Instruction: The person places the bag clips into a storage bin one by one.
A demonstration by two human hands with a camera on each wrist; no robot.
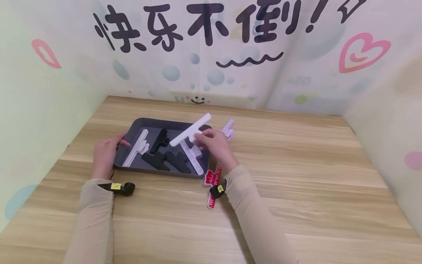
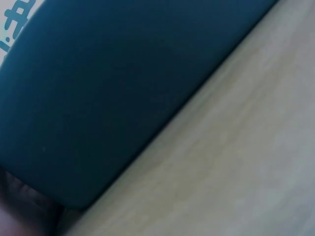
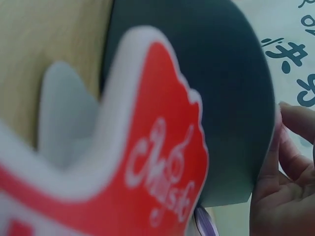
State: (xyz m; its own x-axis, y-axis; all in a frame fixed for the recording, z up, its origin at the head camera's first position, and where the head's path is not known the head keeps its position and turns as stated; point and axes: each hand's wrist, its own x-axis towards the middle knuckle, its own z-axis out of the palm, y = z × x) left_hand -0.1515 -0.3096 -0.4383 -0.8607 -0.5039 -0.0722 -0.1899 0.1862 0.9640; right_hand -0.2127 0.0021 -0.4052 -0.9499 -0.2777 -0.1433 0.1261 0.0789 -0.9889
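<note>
Right hand [image 1: 212,141] pinching white clip [image 1: 191,134], left hand [image 1: 106,154] gripping tray [image 1: 132,130] rim – red clip [image 3: 147,162] (wrist view: lettering).

surface: light wood-grain table [image 1: 296,176] | enclosure: pale panels on three sides | back panel [image 1: 211,55]: black Chinese characters, pink heart, bubbles, small smiley face | side panels: pastel green left, cream right | light: soft, even

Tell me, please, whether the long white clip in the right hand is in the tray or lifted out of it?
Lifted: the right hand holds the white clip tilted above the tray, its far end past the rim.
</note>
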